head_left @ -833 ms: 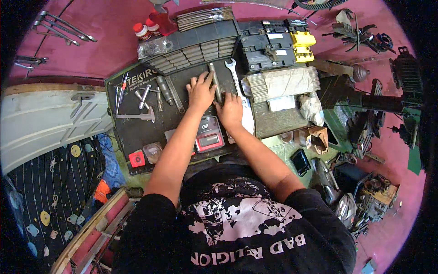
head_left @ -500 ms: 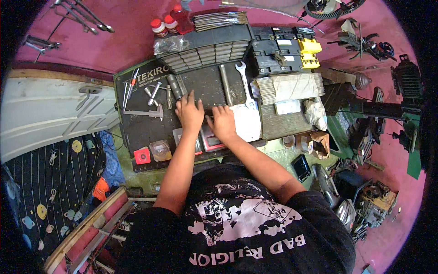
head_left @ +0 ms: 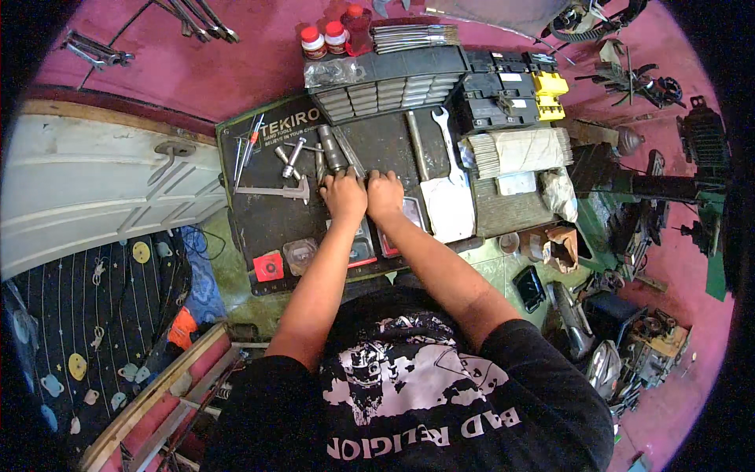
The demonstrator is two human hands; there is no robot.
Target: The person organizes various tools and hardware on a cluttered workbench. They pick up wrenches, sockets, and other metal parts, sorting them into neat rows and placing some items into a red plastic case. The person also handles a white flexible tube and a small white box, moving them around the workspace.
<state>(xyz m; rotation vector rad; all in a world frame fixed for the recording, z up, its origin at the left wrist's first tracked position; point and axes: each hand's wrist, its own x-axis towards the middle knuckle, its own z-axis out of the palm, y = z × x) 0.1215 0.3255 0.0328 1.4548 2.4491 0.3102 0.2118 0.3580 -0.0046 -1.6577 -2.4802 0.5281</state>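
Observation:
My left hand (head_left: 344, 197) and my right hand (head_left: 384, 194) lie side by side, almost touching, low over the dark bench mat (head_left: 259, 220). Both sets of fingers are curled; what they hold, if anything, is hidden. Just beyond the left hand lie a dark stepped metal cylinder (head_left: 331, 149) and a long grey metal bar (head_left: 348, 152). Left of it are a vernier caliper (head_left: 277, 191) and shiny bolts (head_left: 293, 159). A metal rod (head_left: 417, 145), a large wrench (head_left: 450, 145) and a white sheet (head_left: 448, 208) lie right of the right hand. Flat cases (head_left: 411, 211) show partly beneath my forearms.
A drawer cabinet (head_left: 385, 59) stands at the back, with red-capped bottles (head_left: 313, 43) on top. Black batteries (head_left: 487, 112) are stacked beside it. Stacked cardboard (head_left: 519, 149) lies at right. A clear box (head_left: 300, 256) and a red square (head_left: 268, 267) sit near the front edge.
My right hand has moved left, up against the left hand, and its fingers have curled. The left hand's fingers have drawn in from being stretched out. The whole view has shifted.

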